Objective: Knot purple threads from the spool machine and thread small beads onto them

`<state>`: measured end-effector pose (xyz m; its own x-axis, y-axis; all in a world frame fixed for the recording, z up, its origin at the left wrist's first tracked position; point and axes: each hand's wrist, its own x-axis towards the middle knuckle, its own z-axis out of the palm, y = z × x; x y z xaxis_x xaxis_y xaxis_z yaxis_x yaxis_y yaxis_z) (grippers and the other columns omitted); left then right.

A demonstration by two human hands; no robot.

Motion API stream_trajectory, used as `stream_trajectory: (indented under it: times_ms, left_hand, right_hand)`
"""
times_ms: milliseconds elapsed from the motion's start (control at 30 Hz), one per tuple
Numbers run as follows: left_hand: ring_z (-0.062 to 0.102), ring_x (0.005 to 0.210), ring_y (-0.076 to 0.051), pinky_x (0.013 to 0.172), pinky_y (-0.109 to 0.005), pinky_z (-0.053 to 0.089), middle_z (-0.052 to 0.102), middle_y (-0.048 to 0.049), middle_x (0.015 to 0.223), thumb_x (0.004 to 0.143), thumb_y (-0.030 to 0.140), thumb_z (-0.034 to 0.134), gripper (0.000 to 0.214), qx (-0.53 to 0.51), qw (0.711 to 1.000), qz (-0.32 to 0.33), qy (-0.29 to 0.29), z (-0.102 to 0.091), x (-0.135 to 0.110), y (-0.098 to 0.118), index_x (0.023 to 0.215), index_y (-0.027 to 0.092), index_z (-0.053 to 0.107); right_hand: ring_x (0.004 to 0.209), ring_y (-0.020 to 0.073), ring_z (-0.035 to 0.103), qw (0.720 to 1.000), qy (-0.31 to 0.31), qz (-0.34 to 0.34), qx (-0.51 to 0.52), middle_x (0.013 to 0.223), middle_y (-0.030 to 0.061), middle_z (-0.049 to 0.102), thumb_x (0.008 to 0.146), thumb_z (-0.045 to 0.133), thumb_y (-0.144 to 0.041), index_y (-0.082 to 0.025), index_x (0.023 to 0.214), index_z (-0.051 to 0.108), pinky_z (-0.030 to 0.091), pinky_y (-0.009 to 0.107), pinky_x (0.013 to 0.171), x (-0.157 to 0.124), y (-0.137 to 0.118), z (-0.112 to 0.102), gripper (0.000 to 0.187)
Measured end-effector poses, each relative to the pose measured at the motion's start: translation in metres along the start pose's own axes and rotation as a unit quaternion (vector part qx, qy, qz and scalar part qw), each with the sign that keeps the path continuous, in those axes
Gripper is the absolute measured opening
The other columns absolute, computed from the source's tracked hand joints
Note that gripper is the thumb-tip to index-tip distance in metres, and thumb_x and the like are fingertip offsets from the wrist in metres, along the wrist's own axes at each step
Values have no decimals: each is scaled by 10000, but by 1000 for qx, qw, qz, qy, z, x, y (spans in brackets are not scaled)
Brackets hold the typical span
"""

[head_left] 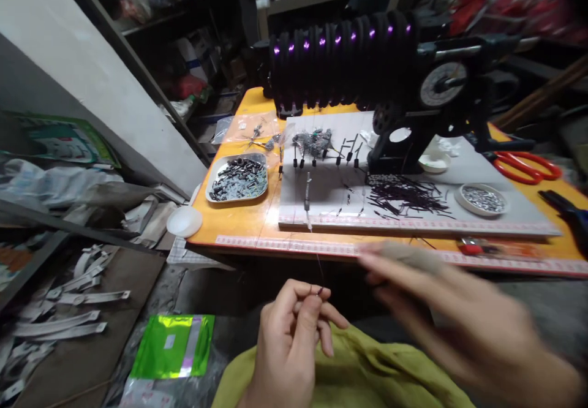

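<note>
My left hand (289, 334) is raised in front of the table edge, thumb and forefinger pinched on a thin dark line (320, 270) that runs up over the grey work board (505, 212) to a small sinker-like piece (307, 196). My right hand (459, 322) is smeared by motion to the right, fingers stretched out toward the table edge; whether it holds anything I cannot make out. A pile of thin dark sticks (404, 193) lies on the board beyond it.
On the orange table (243, 218): a metal tray of small dark parts (236, 178), a round dish of small metal bits (481, 198), red scissors (526, 166), a black winding machine with spools (349, 59). Measuring tape strips line the front edge. A green foil packet (172, 347) lies on the floor.
</note>
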<state>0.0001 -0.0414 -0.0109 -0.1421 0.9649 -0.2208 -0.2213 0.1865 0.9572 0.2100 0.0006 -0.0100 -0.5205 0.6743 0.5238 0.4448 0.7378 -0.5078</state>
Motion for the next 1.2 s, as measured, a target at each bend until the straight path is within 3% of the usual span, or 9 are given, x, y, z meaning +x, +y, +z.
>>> stream_trajectory:
  times_ms: [100,233,467,767,867,1000,1100,1200]
  left_hand:
    - [526,441,-91,448,-199,353,623,-6,544,912,518,601,369,90,994,61,5,-1,-6,0,792,173,650]
    - [522,427,-99,444,-205,355,587,9,510,921,508,588,354,119,989,87,15,-6,-10,0,774,194,657]
    - [491,404,-87,435,-206,339,591,8,483,895,497,636,353,120,987,100,19,-8,-10,4,716,195,669]
    - [540,475,-99,498,-208,378,577,10,527,959,437,554,353,161,978,132,-16,-14,-9,0,724,196,660]
    - [522,528,-101,514,-203,378,586,17,601,938,396,590,224,193,971,140,-16,-21,-8,-5,855,215,694]
    - [486,549,-90,505,-179,372,598,23,659,885,312,657,185,236,968,86,1,-36,3,-3,1044,233,708]
    - [411,486,-48,452,-165,328,663,-12,754,916,386,628,226,143,989,48,3,-39,23,8,1029,219,730]
    - [271,422,1,384,-167,220,702,-75,999,910,475,622,383,6,998,25,-57,-24,46,22,1198,227,665]
  right_hand:
    - [1062,215,694,998,-30,-49,31,1194,135,701,960,523,-114,-167,1316,568,595,295,882,36,-12,18,362]
    - [764,150,684,992,-26,-31,115,897,76,697,957,540,-114,-167,1124,632,570,224,640,44,-19,30,197]
    - [735,121,619,989,-26,-20,141,843,42,631,907,599,-86,-160,1020,657,515,197,643,47,-21,26,148]
    - [747,137,574,991,-41,-30,120,835,43,612,905,588,-104,-156,994,602,487,227,643,44,-24,29,104]
    - [762,152,576,994,-34,-52,91,843,58,615,908,565,-86,-148,1022,605,501,243,663,44,-21,29,136]
    - [800,162,581,994,-25,-82,61,888,81,630,898,560,-52,-137,1033,621,518,254,704,48,-14,24,170]
    - [768,158,579,989,-30,-133,62,854,83,658,900,528,-22,-119,1003,648,522,256,683,55,-13,22,185]
    - [716,163,585,983,-34,-180,34,798,78,687,909,510,-15,-104,965,672,519,277,636,61,-16,23,193]
